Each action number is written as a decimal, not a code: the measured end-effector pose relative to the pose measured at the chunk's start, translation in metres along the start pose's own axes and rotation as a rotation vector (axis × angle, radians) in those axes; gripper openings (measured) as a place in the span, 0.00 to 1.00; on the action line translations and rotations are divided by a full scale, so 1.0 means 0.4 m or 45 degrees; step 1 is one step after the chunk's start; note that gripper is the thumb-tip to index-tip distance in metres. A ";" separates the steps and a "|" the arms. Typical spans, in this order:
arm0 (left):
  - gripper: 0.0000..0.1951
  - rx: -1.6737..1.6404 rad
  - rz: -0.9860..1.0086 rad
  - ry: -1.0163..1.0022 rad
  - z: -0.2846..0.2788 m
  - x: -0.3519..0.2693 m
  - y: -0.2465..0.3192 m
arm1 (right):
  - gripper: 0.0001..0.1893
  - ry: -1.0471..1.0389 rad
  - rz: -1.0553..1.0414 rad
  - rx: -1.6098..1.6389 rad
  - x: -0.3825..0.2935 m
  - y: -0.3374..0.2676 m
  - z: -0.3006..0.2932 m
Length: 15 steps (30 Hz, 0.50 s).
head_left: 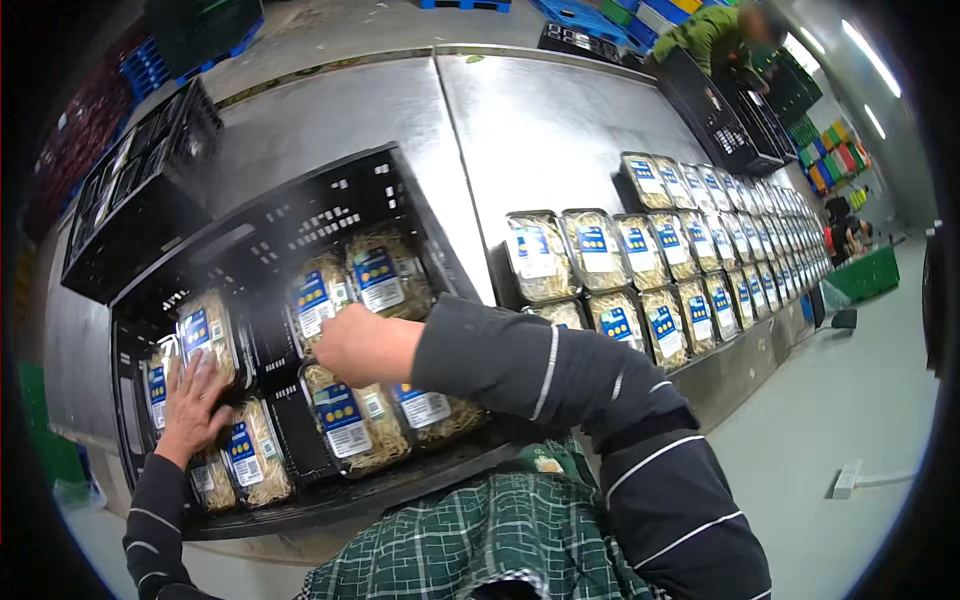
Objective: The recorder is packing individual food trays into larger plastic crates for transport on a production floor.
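Note:
In front of me a black plastic crate (264,457) holds several clear-wrapped trays of pale, stringy sprouts with blue and white labels. My left hand (193,405) lies spread over the crate's left group, its fingertips on a sprout pack (210,330). Below that hand sits another pack (255,454). My right hand (358,345) is curled at the middle of the right group, over the lower edge of a sprout pack (313,292); its fingertips are hidden. Nearer my body is another sprout pack (352,420), and a further pack (386,281) lies beyond the right wrist.
Rows of stacked sprout packs (596,251) run along the metal table (517,120) to the right. Another black crate (142,187) stands at the left. At the far right a person in a green top (697,37) leans over black crates (720,112).

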State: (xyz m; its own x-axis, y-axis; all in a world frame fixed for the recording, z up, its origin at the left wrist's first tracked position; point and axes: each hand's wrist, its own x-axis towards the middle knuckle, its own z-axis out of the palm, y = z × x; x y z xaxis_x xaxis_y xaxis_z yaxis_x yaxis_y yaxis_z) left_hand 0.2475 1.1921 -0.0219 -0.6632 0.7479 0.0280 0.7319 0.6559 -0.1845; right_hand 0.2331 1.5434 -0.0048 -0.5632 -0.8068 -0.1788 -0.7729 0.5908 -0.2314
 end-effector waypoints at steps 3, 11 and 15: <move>0.39 0.023 -0.101 -0.063 0.055 0.038 -0.017 | 0.11 0.836 -0.101 0.022 -0.026 0.031 -0.033; 0.32 0.139 -0.368 0.384 -0.185 0.203 0.158 | 0.17 1.086 0.652 0.162 -0.628 0.498 0.044; 0.25 -0.170 -0.045 0.518 -0.287 0.691 0.375 | 0.19 0.698 0.973 -0.223 -0.983 0.772 0.259</move>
State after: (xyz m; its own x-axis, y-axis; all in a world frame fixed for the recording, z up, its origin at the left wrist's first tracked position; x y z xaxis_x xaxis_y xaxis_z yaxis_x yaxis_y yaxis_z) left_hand 0.1921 1.5091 0.0710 -0.5922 0.6864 0.4222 0.7415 0.6693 -0.0481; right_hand 0.2462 2.0440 -0.1050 -0.9577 -0.1210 0.2611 -0.1473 0.9856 -0.0835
